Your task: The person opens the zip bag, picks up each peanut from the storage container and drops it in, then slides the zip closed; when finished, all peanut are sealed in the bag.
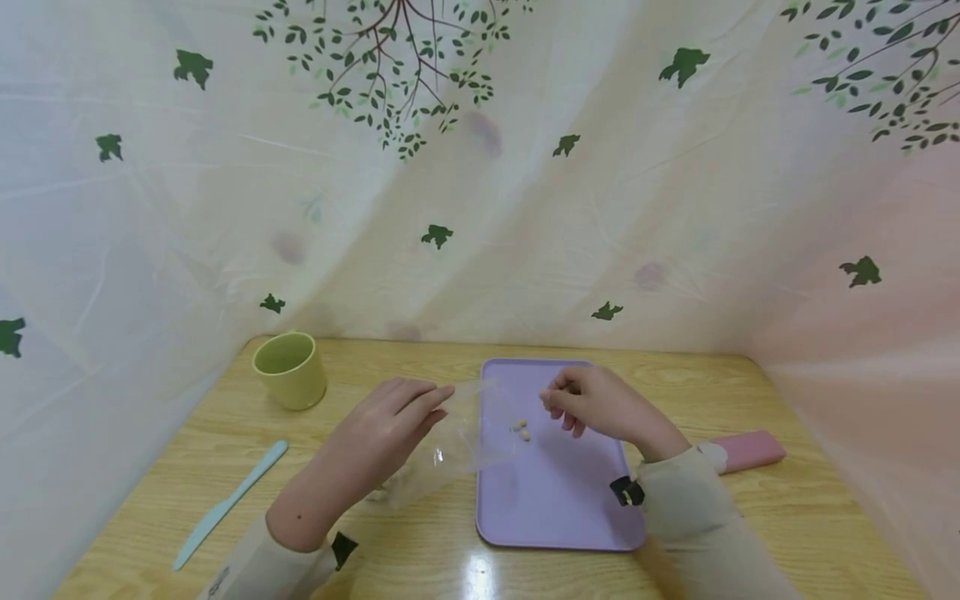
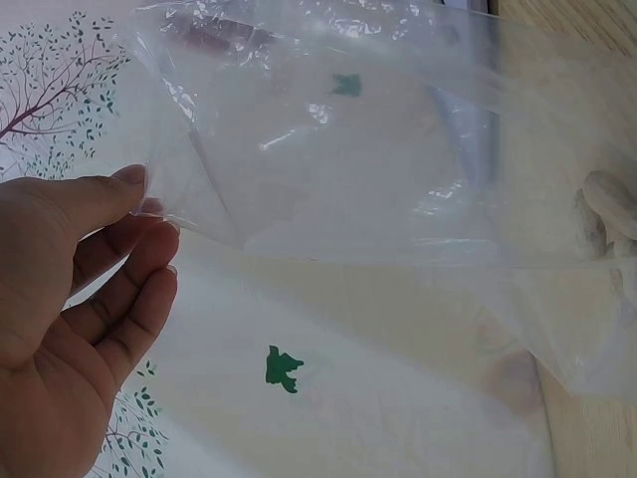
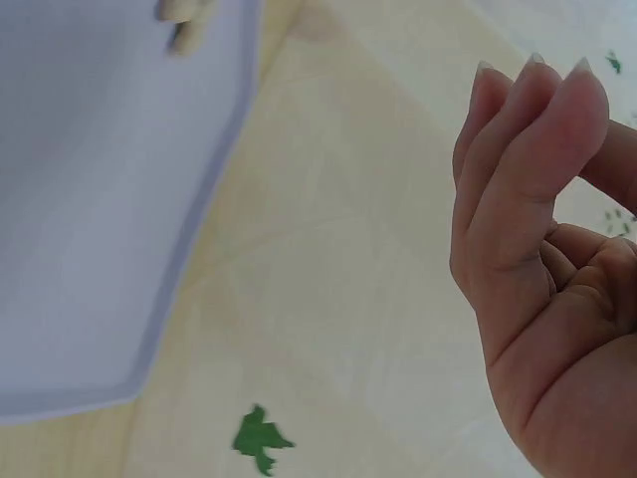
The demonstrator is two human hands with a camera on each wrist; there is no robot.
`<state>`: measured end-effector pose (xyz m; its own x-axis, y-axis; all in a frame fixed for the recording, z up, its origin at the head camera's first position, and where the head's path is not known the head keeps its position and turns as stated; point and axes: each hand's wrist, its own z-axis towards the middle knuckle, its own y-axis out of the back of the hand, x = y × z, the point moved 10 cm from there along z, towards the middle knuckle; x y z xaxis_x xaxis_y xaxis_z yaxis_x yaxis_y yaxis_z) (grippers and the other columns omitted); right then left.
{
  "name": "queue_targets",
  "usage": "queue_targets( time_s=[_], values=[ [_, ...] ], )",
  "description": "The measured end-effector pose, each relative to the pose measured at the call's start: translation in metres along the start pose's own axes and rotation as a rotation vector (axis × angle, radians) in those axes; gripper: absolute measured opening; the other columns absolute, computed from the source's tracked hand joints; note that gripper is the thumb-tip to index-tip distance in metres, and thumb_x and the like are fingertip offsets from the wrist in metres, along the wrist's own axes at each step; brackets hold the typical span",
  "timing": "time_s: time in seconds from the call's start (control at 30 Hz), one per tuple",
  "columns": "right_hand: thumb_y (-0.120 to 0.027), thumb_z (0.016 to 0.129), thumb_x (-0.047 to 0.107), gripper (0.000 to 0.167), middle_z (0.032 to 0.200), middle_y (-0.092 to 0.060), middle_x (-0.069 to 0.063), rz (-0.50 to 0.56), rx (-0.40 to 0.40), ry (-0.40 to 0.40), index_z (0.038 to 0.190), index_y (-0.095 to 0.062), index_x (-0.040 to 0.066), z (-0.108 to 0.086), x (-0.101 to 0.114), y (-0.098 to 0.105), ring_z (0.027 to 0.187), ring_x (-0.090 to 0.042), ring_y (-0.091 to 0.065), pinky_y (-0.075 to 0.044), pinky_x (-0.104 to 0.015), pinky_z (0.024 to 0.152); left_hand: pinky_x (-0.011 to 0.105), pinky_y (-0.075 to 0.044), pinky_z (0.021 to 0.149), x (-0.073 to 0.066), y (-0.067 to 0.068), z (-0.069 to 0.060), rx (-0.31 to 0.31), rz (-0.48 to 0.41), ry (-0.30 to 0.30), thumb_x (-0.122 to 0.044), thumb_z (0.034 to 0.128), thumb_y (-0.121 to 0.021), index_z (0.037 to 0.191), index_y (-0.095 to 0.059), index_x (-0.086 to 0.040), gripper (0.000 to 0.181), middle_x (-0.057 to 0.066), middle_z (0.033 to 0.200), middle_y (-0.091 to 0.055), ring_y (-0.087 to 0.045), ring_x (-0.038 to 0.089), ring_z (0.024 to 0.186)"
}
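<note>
- Fingers and thumb of the left hand (image 1: pixel 386 421) pinch one edge of a see-through plastic bag (image 1: pixel 450 454); the other fingers bend loosely beneath, close together.
- Fingers of the right hand (image 1: pixel 596 402) are bent in, thumb and forefinger narrowed toward each other; I cannot tell whether anything sits between their tips.
- That right hand hangs over a lilac tray (image 1: pixel 551 521), to the right of a few small pale pieces (image 1: pixel 522 430) lying loose on it.
- The bag slants down from the left hand, its right part overlapping the tray's left edge in the head view; whether they touch is unclear.
- More pale, peanut-like lumps (image 2: pixel 609 214) lie inside the bag at its low end, over the wooden table (image 1: pixel 405 571).
- Left of the left arm, a light blue knife (image 1: pixel 228 506) lies slantwise on the table.
- Beyond the knife, near the far left corner, stands a yellow-green cup (image 1: pixel 300 385), upright.
- On the right, a pink object (image 1: pixel 750 450) with a whitish end lies partly behind the right sleeve (image 1: pixel 690 500).
- Behind everything hangs a pale cloth (image 1: pixel 360 275) printed with leafy branches and green birds.
</note>
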<state>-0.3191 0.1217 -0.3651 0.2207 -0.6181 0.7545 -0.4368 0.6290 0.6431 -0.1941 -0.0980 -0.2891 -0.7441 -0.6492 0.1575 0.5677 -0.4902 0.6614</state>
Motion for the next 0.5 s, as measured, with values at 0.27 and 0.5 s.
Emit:
queue_targets(
  time_s=[0.27, 0.5],
  values=[
    [-0.069, 0.106, 0.031, 0.023, 0.09, -0.072, -0.005, 0.051, -0.027, 0.049, 0.109, -0.073, 0.009, -0.017, 0.034, 0.005, 0.075, -0.023, -0.07, -0.066, -0.038, 0.066, 0.028, -0.066, 0.082, 0.001, 0.001, 0.0, -0.003, 0.0, 0.0, -0.016, 0.1039, -0.07, 0.124, -0.075, -0.002, 0.025, 0.007, 0.109, -0.077, -0.074, 0.019, 0.093],
    [-0.07, 0.105, 0.029, 0.017, 0.088, -0.073, -0.004, 0.055, -0.018, 0.1, 0.106, -0.074, 0.013, -0.023, 0.054, -0.003, 0.074, -0.023, -0.07, -0.066, -0.036, 0.063, 0.029, -0.066, 0.082, 0.0, 0.001, 0.001, -0.002, 0.006, -0.002, -0.017, 0.1031, -0.071, 0.124, -0.075, -0.002, 0.025, 0.007, 0.109, -0.077, -0.074, 0.019, 0.092]
  ],
)
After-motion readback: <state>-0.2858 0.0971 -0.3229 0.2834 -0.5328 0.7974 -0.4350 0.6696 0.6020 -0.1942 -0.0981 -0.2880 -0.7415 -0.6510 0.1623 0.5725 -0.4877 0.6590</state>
